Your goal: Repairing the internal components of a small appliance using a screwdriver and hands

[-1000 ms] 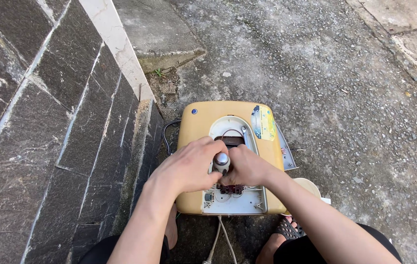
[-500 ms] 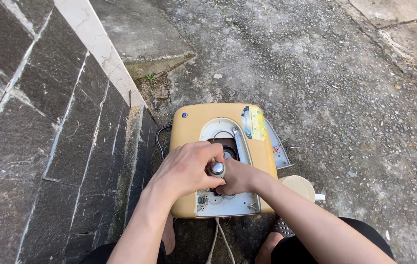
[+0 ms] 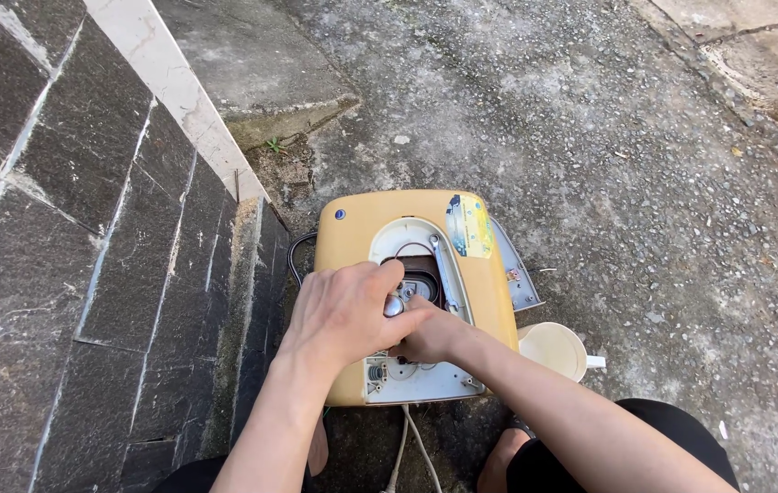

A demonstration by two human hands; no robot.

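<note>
Both hands (image 3: pixel 380 319) gripping metal part (image 3: pixel 394 306), yellow appliance (image 3: pixel 352 228).

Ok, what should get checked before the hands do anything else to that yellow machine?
1. Left hand steady on the yellow appliance: ok, it rests on top.
2. Right hand gripping the small round metal part: cannot tell, fingers hide the hold.
3. Appliance lying flat on the concrete ground: ok.
4. White cord away from the hands: ok, it trails off near the feet.
5. Cream cup out of the way: ok, it lies beside the appliance.
6. Wires inside the opening undamaged: cannot tell.
</note>
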